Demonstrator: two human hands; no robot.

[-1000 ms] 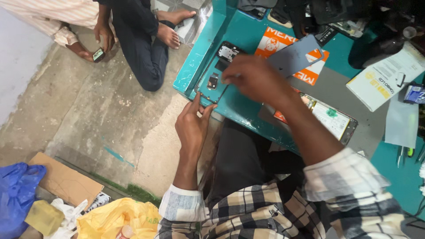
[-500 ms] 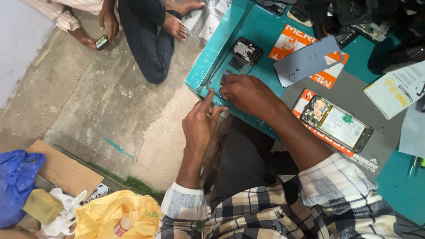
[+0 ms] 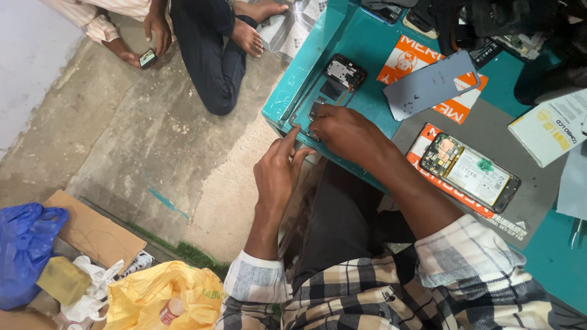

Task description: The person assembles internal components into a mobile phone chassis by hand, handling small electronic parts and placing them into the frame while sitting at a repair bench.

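A: At table (image 3: 367, 46) corner, what's w/ the hands?
B: Left hand (image 3: 278, 171) & right hand (image 3: 342, 131) both on phone frame (image 3: 327, 98), fingers bent, pressing its lower end. Grip on anything? Can't tell.
A: Nearby?
B: Open phone (image 3: 471, 171) on grey mat (image 3: 489, 122), well apart.

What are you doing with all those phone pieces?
A person in a checked shirt is working at the edge of a teal table. Both hands, the left hand and the right hand, are on a phone frame lying at the table's corner. An opened phone with its insides showing lies on a grey mat, and a grey back cover rests further up. Another person sits on the floor holding a small phone.
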